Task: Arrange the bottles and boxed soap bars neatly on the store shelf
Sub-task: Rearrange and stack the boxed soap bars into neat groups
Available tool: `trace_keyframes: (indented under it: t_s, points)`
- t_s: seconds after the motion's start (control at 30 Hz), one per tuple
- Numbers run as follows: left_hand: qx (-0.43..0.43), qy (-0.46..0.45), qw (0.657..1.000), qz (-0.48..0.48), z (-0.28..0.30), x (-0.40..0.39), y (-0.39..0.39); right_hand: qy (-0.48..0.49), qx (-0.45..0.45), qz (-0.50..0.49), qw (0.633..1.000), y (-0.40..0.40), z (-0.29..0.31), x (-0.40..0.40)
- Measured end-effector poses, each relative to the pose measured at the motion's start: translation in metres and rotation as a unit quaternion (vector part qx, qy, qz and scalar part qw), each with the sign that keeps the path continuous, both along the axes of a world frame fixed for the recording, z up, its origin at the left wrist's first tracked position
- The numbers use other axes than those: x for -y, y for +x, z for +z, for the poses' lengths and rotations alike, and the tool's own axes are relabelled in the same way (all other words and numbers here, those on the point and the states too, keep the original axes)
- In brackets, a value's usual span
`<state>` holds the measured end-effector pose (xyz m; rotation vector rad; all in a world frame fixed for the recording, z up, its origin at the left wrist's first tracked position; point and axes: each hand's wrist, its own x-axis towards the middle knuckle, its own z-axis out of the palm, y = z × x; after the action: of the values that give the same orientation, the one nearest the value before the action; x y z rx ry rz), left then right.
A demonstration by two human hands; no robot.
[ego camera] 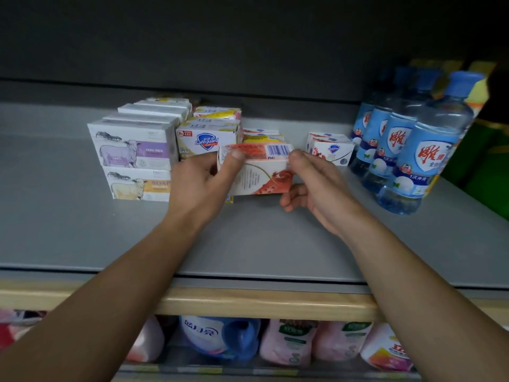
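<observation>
I hold a red-and-white soap box [261,172] just above the grey shelf [248,238], tilted with its barcode side up. My left hand [201,183] grips its left end, thumb on top. My right hand [311,186] pinches its right end. Behind it stand yellow Safeguard soap boxes [205,140] in stacks. At the left are white sheep-print soap boxes [135,150], stacked two high in a row. Two red-and-white Safeguard boxes [330,148] stand at the right. Several clear blue-labelled bottles [413,144] line up at the far right.
A wooden strip [261,301] edges the shelf front. Below it, pink refill pouches [289,340] and a blue detergent bottle [220,337] fill the lower shelf. The dark shelf back wall [220,51] rises behind the goods. Bare shelf surface lies at the left and front.
</observation>
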<state>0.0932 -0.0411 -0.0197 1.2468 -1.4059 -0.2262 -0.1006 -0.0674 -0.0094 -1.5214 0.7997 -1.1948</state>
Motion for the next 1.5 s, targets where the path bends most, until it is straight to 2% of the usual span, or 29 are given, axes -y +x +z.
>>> trace_keyframes:
  t_s: [0.1, 0.2, 0.27, 0.33, 0.47, 0.57, 0.67, 0.77, 0.87, 0.97, 1.07, 1.2, 1.33, 1.5]
  points:
    - [0.010, 0.005, 1.000, -0.010, 0.000, -0.001, 0.000, 0.020, 0.013, 0.022, 0.999, -0.003, 0.001, 0.000]
    - [-0.004, -0.011, 0.998, -0.060, 0.002, -0.003, -0.001, 0.047, 0.050, 0.059, 0.996, -0.004, 0.003, -0.001]
    - [-0.011, -0.036, 0.993, -0.108, 0.004, -0.005, -0.001, 0.052, 0.062, 0.044, 0.996, -0.004, 0.002, 0.001]
    - [0.017, -0.055, 0.987, -0.153, 0.004, -0.005, -0.002, 0.036, 0.065, 0.021, 0.997, -0.006, 0.002, 0.003]
    - [0.078, -0.085, 0.972, -0.203, 0.007, -0.008, -0.004, -0.096, -0.097, -0.006, 0.991, -0.016, 0.004, 0.006]
    - [0.139, -0.114, 0.958, -0.224, 0.011, -0.007, -0.009, -0.126, -0.158, 0.034, 0.979, -0.022, 0.017, 0.006]
    - [0.162, -0.114, 0.954, -0.227, 0.017, -0.004, -0.015, -0.153, -0.234, 0.036, 0.960, -0.031, 0.038, 0.007]
    - [0.241, -0.122, 0.945, -0.184, 0.021, 0.004, -0.021, -0.192, -0.298, 0.008, 0.935, -0.040, 0.048, 0.015]
    - [0.291, -0.134, 0.942, -0.103, 0.027, 0.015, -0.019, -0.201, -0.342, -0.102, 0.912, -0.050, 0.047, 0.030]
    - [0.295, -0.117, 0.948, 0.006, 0.036, 0.029, -0.008, -0.208, -0.422, -0.241, 0.848, -0.066, 0.041, 0.054]
    - [0.337, -0.088, 0.933, 0.089, 0.038, 0.045, 0.002, -0.225, -0.484, -0.315, 0.785, -0.077, 0.030, 0.080]
    - [0.351, -0.052, 0.921, 0.159, 0.024, 0.057, 0.006, -0.232, -0.528, -0.355, 0.736, -0.076, 0.008, 0.111]
    - [0.351, -0.051, 0.919, 0.174, 0.018, 0.060, 0.003, -0.229, -0.570, -0.369, 0.698, -0.073, -0.006, 0.136]
    - [0.348, -0.060, 0.921, 0.167, 0.016, 0.063, 0.007, -0.231, -0.577, -0.365, 0.693, -0.071, -0.017, 0.151]
